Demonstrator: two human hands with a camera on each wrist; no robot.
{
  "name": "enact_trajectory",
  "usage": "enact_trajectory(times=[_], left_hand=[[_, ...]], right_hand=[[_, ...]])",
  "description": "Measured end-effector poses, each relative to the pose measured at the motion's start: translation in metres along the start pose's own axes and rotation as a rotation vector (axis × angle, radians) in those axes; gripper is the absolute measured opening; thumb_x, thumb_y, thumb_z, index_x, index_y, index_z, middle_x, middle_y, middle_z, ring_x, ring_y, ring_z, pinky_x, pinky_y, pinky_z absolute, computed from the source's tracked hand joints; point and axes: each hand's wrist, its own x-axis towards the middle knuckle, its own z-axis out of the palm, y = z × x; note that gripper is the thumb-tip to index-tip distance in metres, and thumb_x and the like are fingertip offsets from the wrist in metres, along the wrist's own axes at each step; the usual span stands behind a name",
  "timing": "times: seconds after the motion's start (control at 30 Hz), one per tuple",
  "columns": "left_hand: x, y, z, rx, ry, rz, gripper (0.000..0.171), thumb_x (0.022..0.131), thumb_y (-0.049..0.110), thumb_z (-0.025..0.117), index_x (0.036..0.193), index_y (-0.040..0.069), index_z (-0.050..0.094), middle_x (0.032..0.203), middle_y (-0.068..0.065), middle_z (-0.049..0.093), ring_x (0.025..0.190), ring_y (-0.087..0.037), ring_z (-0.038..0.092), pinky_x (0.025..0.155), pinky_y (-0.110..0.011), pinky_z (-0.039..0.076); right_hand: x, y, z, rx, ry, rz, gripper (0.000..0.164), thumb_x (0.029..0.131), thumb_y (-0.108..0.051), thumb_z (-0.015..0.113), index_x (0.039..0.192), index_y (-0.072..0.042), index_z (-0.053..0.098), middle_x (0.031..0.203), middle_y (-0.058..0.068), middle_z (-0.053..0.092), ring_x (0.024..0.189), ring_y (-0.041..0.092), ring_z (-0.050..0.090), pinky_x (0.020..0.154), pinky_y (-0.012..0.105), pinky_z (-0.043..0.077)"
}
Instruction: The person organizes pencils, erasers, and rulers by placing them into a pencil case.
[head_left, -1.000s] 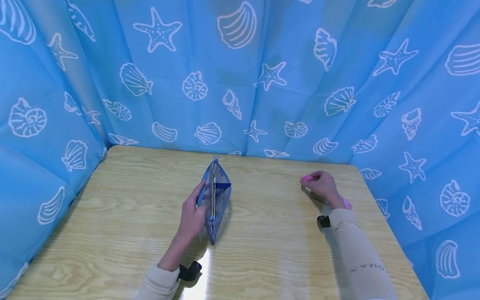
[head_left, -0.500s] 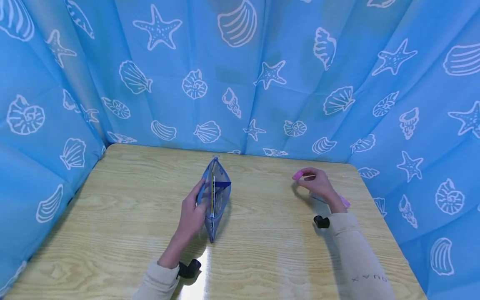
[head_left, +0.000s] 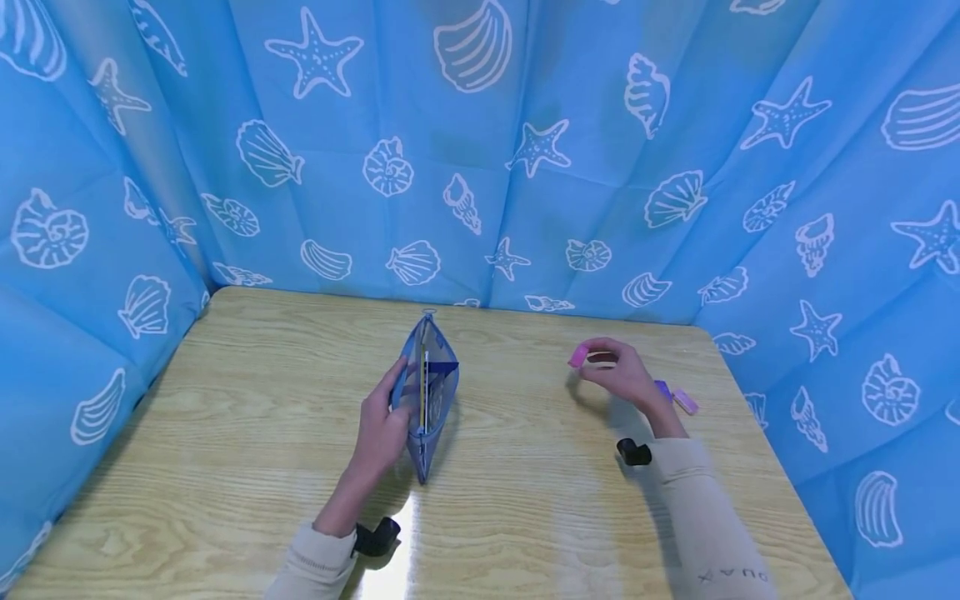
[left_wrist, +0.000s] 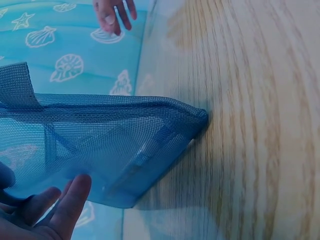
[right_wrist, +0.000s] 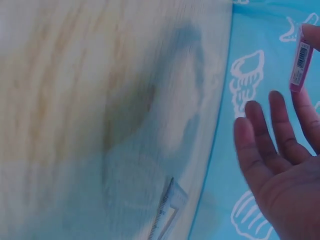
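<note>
My left hand (head_left: 380, 429) grips the near left side of a blue mesh zip pouch (head_left: 446, 400), thumb at its open mouth. The pouch stands upright on the table with long thin items (head_left: 425, 392) inside, one edge yellow. The left wrist view shows the left fingers (left_wrist: 75, 205) against the mesh wall (left_wrist: 125, 145). Over the table at the right, my right hand (head_left: 618, 375) pinches a small pink block (head_left: 578, 356) between thumb and fingertip. Seen in the right wrist view, this pink block (right_wrist: 301, 62) carries a barcode label; the other fingers are spread.
Beside the right wrist lie a purple block (head_left: 663, 389) and a pink-lilac block (head_left: 685, 402). A clear piece with ruler markings (right_wrist: 167, 212) lies on the table below the right hand. A blue shell-print curtain (head_left: 487, 167) borders the wooden table (head_left: 225, 417).
My right hand has lifted the pink block and moved left with it, uncovering the purple block behind. The left hand and pouch have stayed in place.
</note>
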Motion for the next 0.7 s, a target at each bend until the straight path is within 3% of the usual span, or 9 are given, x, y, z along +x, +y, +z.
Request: enact_trajectory(times=[0.2, 0.7], left_hand=[[0.000, 0.002, -0.001, 0.003, -0.003, -0.002, 0.076, 0.084, -0.005, 0.046, 0.158, 0.004, 0.034, 0.150, -0.015, 0.053, 0.144, -0.036, 0.042, 0.117, -0.054, 0.034], [0.000, -0.001, 0.000, 0.022, 0.004, 0.017, 0.077, 0.082, -0.003, 0.048, 0.157, 0.003, 0.035, 0.150, -0.015, 0.054, 0.142, -0.038, 0.045, 0.115, -0.055, 0.036]], right_hand=[[-0.006, -0.004, 0.007, 0.036, 0.023, -0.052, 0.043, 0.089, -0.008, 0.074, 0.129, -0.001, 0.061, 0.129, 0.018, 0.061, 0.121, 0.035, 0.059, 0.104, 0.046, 0.050], [-0.020, -0.017, 0.031, 0.109, 0.021, -0.144, 0.046, 0.083, 0.002, 0.074, 0.128, 0.000, 0.063, 0.127, 0.018, 0.064, 0.113, 0.022, 0.061, 0.102, 0.046, 0.051]])
